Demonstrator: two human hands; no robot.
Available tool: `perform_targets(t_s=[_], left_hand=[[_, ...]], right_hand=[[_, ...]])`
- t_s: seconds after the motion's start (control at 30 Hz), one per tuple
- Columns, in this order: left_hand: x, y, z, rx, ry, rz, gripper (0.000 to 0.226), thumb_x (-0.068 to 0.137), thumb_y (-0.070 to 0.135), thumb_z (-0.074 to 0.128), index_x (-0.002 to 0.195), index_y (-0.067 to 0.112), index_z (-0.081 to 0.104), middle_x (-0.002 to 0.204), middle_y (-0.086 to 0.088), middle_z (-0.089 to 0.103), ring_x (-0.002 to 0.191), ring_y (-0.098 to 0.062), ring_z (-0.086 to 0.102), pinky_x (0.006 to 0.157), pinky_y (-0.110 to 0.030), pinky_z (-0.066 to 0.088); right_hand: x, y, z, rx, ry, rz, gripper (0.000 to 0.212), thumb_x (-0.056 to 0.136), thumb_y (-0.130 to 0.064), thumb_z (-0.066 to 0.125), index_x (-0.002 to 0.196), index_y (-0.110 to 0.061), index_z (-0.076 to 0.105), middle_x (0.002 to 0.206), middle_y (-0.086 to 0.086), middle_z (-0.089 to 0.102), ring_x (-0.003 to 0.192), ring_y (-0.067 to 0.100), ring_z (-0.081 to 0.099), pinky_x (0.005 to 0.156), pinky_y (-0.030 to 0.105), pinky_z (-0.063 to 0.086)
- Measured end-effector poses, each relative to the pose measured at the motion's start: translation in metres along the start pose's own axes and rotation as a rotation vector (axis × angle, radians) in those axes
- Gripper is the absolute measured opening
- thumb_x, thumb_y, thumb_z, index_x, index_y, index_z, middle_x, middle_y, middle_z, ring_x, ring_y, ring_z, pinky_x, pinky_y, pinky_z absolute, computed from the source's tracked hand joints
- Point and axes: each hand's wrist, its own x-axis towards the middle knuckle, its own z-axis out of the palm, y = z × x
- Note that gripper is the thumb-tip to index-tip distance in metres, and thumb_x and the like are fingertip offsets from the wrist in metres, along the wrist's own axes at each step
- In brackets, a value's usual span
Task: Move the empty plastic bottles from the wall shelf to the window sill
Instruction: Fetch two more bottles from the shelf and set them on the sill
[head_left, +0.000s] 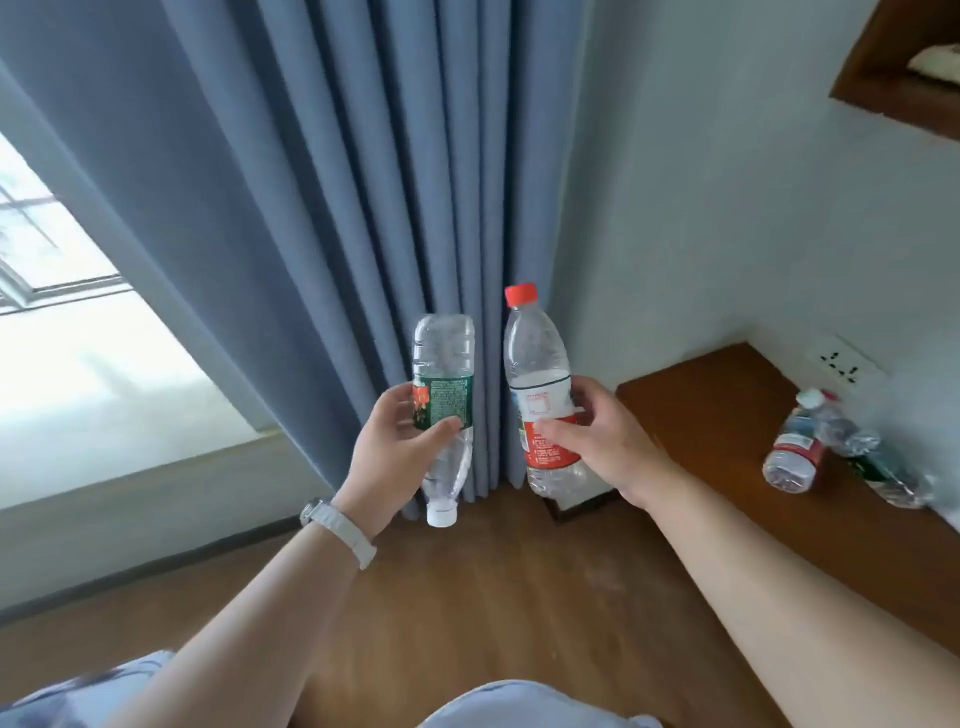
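Holding one clear, thin-walled plastic bottle apiece, both hands hang in the air before the pleated blue curtain (363, 182). The left hand (387, 457), with a pale ribbed watch strap at the wrist, has its grip closed around the green-labelled bottle (443, 400), which is upside down: its long axis runs near vertical, the white cap pointing to 6 o'clock and the dimpled base to 12. The right hand (597, 441) has its grip wrapped around the red-labelled bottle (543, 395), upright and leaning slightly, red cap toward 12 o'clock, ridged base toward 6. The two bottles stand side by side, near each other but apart. At 3 o'clock, on the smooth brown wooden shelf (727, 415) against the white wall, more crumpled clear bottles (810, 447) lie on their sides, blurred. The bright window sill (104, 374) lies at 9 o'clock, beside the curtain. Wood-grain floor (493, 597) spreads below the forearms.
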Motion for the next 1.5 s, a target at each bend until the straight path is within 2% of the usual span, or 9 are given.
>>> perform_targets(t_s=[0.2,0.3,0.47,0.7,0.83,1.07,1.2,1.43,1.5], left_hand=[[-0.004,-0.034,-0.114,-0.065,0.162,-0.020,0.044,0.083,0.023,0.079,0.121,0.029,0.058,0.108,0.006,0.071,0.082,-0.002,0.071,0.070,-0.021,0.057],[-0.013,-0.047,-0.158,-0.080,0.241,-0.032,0.043,0.084,0.022,0.079,0.122,0.027,0.058,0.106,0.006,0.070,0.078,0.003,0.069,0.061,-0.012,0.052],[-0.024,-0.070,-0.214,-0.172,0.416,-0.072,0.042,0.085,0.022,0.078,0.121,0.028,0.056,0.107,0.006,0.069,0.082,0.004,0.069,0.071,-0.020,0.055],[-0.025,-0.100,-0.274,-0.151,0.596,-0.158,0.043,0.084,0.025,0.079,0.118,0.032,0.054,0.112,0.004,0.067,0.099,-0.013,0.067,0.077,-0.027,0.057],[-0.007,-0.110,-0.314,-0.127,0.726,-0.214,0.050,0.080,0.033,0.082,0.122,0.031,0.055,0.112,0.002,0.068,0.099,-0.017,0.068,0.082,-0.038,0.059],[0.067,-0.103,-0.360,-0.146,0.872,-0.271,0.043,0.085,0.024,0.078,0.121,0.026,0.057,0.112,0.001,0.067,0.100,-0.016,0.067,0.072,-0.024,0.054],[0.107,-0.100,-0.375,-0.157,0.922,-0.276,0.040,0.085,0.024,0.078,0.118,0.029,0.057,0.111,0.002,0.068,0.099,-0.016,0.068,0.075,-0.028,0.054],[0.138,-0.102,-0.407,-0.134,1.011,-0.291,0.042,0.085,0.027,0.078,0.121,0.028,0.056,0.112,0.001,0.069,0.100,-0.017,0.069,0.080,-0.033,0.057],[0.142,-0.100,-0.419,-0.130,1.042,-0.286,0.042,0.085,0.027,0.077,0.121,0.027,0.057,0.111,0.001,0.069,0.100,-0.017,0.068,0.078,-0.030,0.056]], right_hand=[[0.032,-0.021,0.112,0.004,-0.131,-0.012,0.042,0.081,-0.013,0.079,0.117,-0.026,0.061,0.111,-0.002,0.071,0.099,0.014,0.070,0.087,0.035,0.056],[0.042,-0.036,0.160,-0.023,-0.234,-0.029,0.039,0.082,-0.012,0.078,0.111,-0.031,0.061,0.109,-0.004,0.072,0.098,0.011,0.070,0.083,0.029,0.055],[0.062,-0.044,0.232,-0.024,-0.412,-0.023,0.042,0.084,-0.007,0.075,0.118,-0.023,0.058,0.111,-0.001,0.071,0.099,0.013,0.070,0.078,0.027,0.056],[0.114,-0.050,0.335,-0.020,-0.675,-0.011,0.056,0.075,-0.029,0.081,0.124,-0.022,0.055,0.117,0.002,0.069,0.104,0.020,0.068,0.090,0.042,0.056],[0.151,-0.063,0.397,-0.065,-0.832,-0.018,0.054,0.080,-0.033,0.080,0.125,-0.028,0.052,0.119,-0.003,0.065,0.104,0.016,0.067,0.088,0.038,0.056],[0.239,-0.089,0.458,-0.019,-0.956,-0.005,0.047,0.082,-0.022,0.079,0.122,-0.026,0.055,0.116,0.003,0.065,0.099,0.018,0.070,0.085,0.042,0.059],[0.290,-0.101,0.480,0.004,-1.016,0.018,0.052,0.077,-0.024,0.081,0.123,-0.022,0.055,0.117,0.006,0.066,0.099,0.023,0.071,0.086,0.047,0.058],[0.337,-0.120,0.523,-0.001,-1.072,0.003,0.042,0.085,-0.014,0.075,0.122,-0.017,0.056,0.114,0.006,0.068,0.093,0.017,0.072,0.071,0.028,0.059],[0.344,-0.125,0.534,-0.018,-1.072,-0.010,0.041,0.084,-0.015,0.076,0.120,-0.020,0.057,0.113,0.003,0.069,0.092,0.015,0.072,0.073,0.029,0.059]])
